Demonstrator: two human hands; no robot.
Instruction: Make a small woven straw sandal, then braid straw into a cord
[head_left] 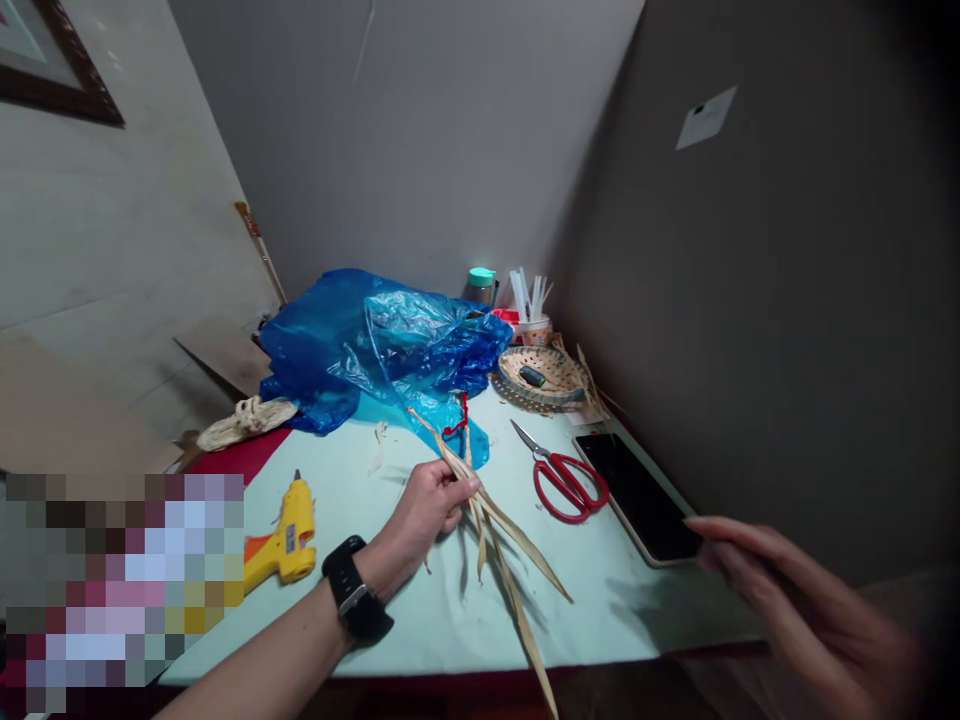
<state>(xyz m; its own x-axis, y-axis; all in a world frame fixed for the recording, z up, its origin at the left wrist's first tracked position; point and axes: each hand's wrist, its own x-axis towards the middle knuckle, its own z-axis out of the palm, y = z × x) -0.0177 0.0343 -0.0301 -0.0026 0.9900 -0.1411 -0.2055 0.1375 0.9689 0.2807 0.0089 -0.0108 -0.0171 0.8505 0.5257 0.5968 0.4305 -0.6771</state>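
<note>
My left hand (pixel 435 500), with a black watch (pixel 357 590) on its wrist, pinches a bundle of dry, pale husk strips (pixel 517 525) over the table. The strips fan out towards the table's front edge, and one long strip reaches past it. A twisted end of the bundle points up and left, close to a red cord (pixel 456 418). My right hand (pixel 802 600) is raised at the right, apart from the bundle, slightly blurred. Its fingertips are drawn together; whatever lies between them is hidden. Red-handled scissors (pixel 566 485) lie between my hands, with a black-screened phone (pixel 637 500) beside them.
A yellow glue gun (pixel 294 530) lies at the left. Behind are a crumpled blue plastic bag (pixel 360 340), a woven basket (pixel 517 368) holding a dark thread spool (pixel 532 376), a cup of white sticks (pixel 535 332) and a green-lidded bottle (pixel 481 284). A wall (pixel 787 300) borders the right side.
</note>
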